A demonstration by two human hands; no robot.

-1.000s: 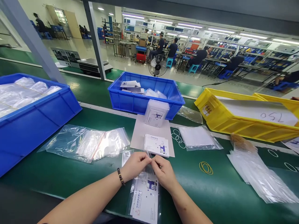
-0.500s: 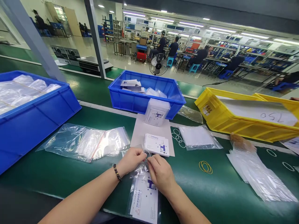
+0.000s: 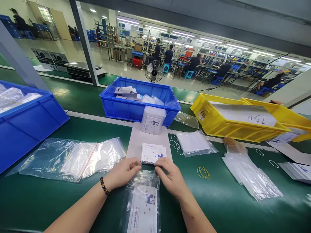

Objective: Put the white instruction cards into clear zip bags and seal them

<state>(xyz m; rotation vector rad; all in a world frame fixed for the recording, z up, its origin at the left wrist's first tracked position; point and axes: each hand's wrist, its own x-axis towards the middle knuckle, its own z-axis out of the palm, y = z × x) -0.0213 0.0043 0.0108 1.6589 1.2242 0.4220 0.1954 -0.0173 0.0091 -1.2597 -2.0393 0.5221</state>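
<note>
My left hand (image 3: 125, 174), with a beaded bracelet on its wrist, is beside the lower left corner of a stack of printed cards (image 3: 153, 152). Its thumb and index finger curve with a small gap between them. My right hand (image 3: 171, 178) has thumb and index finger apart at the stack's lower right corner; the index finger seems to touch it. Just below both thumbs lies a clear plastic bag (image 3: 148, 181) with a printed leaflet (image 3: 143, 212) inside. The stack rests on a grey board (image 3: 136, 142), before a bagged bundle of cards (image 3: 153, 120) leaning on a blue bin (image 3: 136, 110).
Clear bags (image 3: 97, 155) lie left, beside another blue bin (image 3: 26, 123). White rings (image 3: 175, 144), a bagged white pack (image 3: 194, 142), yellow rubber bands (image 3: 203, 173) and plastic sleeves (image 3: 252, 171) lie right. Yellow bins (image 3: 233, 126) stand behind. Several people sit beyond the bench.
My hands have parted from their meeting point above the leaflet bag, where a ring-like loop showed between the fingers. The bag lies flat, and the whole view has shifted.
</note>
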